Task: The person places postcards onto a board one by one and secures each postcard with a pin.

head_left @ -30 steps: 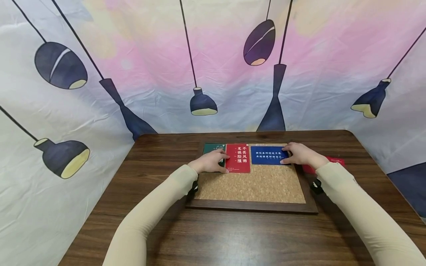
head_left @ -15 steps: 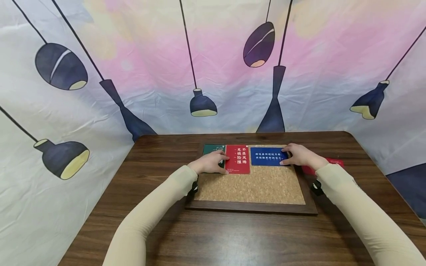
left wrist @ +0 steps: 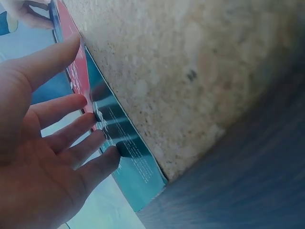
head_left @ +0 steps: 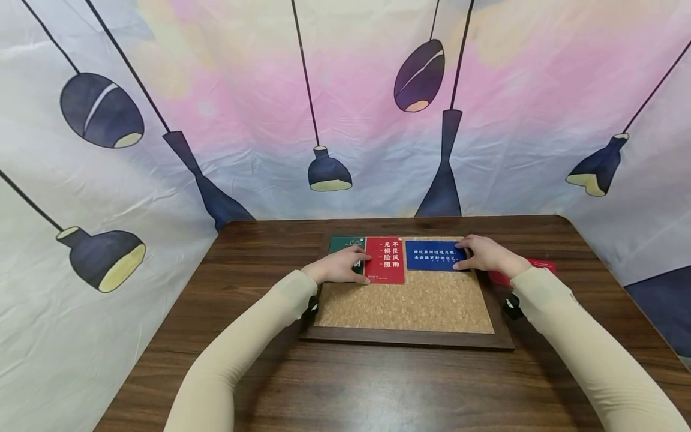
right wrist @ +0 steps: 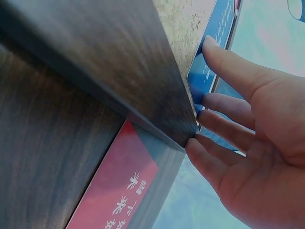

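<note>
Cork board [head_left: 410, 300] holds three cards: green card [head_left: 345, 245], red card [head_left: 385, 259], blue card [head_left: 432, 255]. Fourth, spare red card [head_left: 531, 267], right of board. Left hand [head_left: 340, 267], right hand [head_left: 486, 253]: fingers straight, pressing flat.

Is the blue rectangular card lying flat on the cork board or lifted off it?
Flat. The blue rectangular card lies against the cork board, with the right hand resting its straight fingers on it.

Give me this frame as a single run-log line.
left hand: flat on green card and red card | right hand: fingers on blue card | base: cork board | off-board: another red card
</note>
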The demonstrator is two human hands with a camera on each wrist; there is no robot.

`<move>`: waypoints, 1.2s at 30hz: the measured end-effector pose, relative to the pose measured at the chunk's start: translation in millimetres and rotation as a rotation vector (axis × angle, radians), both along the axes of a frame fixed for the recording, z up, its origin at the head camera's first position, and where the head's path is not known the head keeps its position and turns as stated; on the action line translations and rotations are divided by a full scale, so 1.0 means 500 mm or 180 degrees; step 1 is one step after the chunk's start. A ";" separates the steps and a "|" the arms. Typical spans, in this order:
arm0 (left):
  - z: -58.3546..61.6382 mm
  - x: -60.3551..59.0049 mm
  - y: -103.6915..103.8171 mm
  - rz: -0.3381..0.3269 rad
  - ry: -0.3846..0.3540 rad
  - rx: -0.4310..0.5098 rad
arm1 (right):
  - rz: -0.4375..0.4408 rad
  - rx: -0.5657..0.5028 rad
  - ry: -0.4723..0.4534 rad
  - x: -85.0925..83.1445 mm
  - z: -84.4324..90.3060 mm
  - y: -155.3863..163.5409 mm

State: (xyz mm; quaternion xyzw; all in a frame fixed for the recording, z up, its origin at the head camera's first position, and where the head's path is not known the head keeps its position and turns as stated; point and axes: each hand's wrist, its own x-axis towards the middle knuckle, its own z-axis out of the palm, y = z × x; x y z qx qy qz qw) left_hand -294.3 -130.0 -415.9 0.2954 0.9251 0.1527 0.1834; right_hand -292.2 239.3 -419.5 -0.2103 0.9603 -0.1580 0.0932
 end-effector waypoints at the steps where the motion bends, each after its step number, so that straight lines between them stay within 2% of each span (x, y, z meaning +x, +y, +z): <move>1: -0.001 0.000 -0.002 -0.0023 -0.0015 0.0023 | -0.0003 0.0001 -0.0007 0.000 -0.001 0.000; 8: -0.006 -0.005 -0.031 -0.0129 -0.0067 0.0179 | -0.0028 -0.0002 -0.0034 -0.002 -0.001 0.003; 14: -0.002 -0.001 -0.060 -0.0041 -0.0174 0.0247 | -0.0067 0.0014 -0.0062 -0.001 0.003 0.001; 18: 0.000 0.005 -0.083 0.0034 -0.0165 0.0270 | -0.0062 0.0010 -0.0089 0.000 0.005 -0.001; 23: 0.006 0.010 -0.118 0.0108 -0.0166 0.0462 | -0.0079 -0.0028 -0.0140 0.001 0.004 -0.001; 27: 0.019 0.016 -0.154 0.0258 -0.0215 0.0664 | -0.0104 -0.0041 -0.0158 -0.001 0.001 -0.001; 36: 0.048 0.025 -0.248 0.0635 -0.0103 0.0868 | -0.0064 -0.0056 -0.0093 -0.001 -0.002 0.001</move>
